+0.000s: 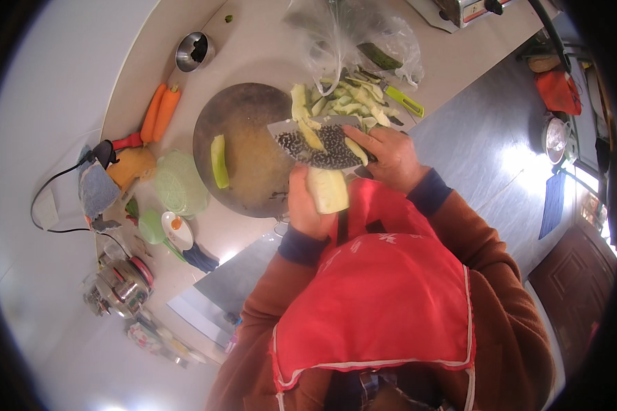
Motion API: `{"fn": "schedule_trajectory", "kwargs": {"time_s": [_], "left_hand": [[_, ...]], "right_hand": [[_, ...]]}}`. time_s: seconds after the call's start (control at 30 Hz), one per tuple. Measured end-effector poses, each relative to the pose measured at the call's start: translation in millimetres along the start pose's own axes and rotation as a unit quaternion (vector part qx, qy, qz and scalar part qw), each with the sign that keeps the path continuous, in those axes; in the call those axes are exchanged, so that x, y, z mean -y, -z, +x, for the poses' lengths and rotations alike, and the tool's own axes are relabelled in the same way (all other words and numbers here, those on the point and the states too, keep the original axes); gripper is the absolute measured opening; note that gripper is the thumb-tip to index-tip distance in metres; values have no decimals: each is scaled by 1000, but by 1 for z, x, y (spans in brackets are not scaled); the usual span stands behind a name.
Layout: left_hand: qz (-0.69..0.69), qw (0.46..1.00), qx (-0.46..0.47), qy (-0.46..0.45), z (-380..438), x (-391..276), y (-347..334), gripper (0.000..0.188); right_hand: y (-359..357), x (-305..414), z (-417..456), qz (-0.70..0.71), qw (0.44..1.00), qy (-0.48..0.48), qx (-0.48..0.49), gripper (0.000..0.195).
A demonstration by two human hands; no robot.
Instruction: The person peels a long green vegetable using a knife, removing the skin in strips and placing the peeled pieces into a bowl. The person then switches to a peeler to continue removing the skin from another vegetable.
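My left hand [307, 205] grips a pale peeled piece of a vegetable [329, 191], possibly squash. A cleaver [334, 141] with a dark mottled blade is in my right hand [393, 154], the index finger laid along the blade. Yellowish slivers cling to the blade, which lies just above the vegetable and covers its far end. To the left of both hands is a wide dark wok [247, 195] holding cloudy brownish liquid, and one light green strip [218, 162] rests in it. Green and pale peelings [357, 97] are heaped beyond the cleaver.
A green-handled peeler [402, 99] and a clear plastic bag [334, 36] lie by the peelings. Two carrots [159, 113], a steel bowl [194, 51], a green basket [180, 183] and a white dish [177, 231] stand left of the wok. An electric kettle [123, 287] is farther left.
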State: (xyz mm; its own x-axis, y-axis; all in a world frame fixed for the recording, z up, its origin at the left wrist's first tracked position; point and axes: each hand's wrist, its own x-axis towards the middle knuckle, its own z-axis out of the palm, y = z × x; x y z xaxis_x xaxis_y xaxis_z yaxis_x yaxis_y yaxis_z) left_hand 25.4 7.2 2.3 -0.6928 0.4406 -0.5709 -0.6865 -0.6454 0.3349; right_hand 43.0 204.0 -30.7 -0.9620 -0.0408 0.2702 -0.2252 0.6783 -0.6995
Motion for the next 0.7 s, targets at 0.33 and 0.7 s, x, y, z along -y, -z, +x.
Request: {"fn": "schedule_trajectory", "kwargs": {"time_s": [0.33,0.7], "left_hand": [[86,992,-91,-9,-4,1,-19,39],[1,1000,-22,7,-8,2,-20,43]], "right_hand": [[-8,-11,-5,-10,999,-40,-13,73],[-11,-18,-2,-17,998,-56,-22,69]]}}
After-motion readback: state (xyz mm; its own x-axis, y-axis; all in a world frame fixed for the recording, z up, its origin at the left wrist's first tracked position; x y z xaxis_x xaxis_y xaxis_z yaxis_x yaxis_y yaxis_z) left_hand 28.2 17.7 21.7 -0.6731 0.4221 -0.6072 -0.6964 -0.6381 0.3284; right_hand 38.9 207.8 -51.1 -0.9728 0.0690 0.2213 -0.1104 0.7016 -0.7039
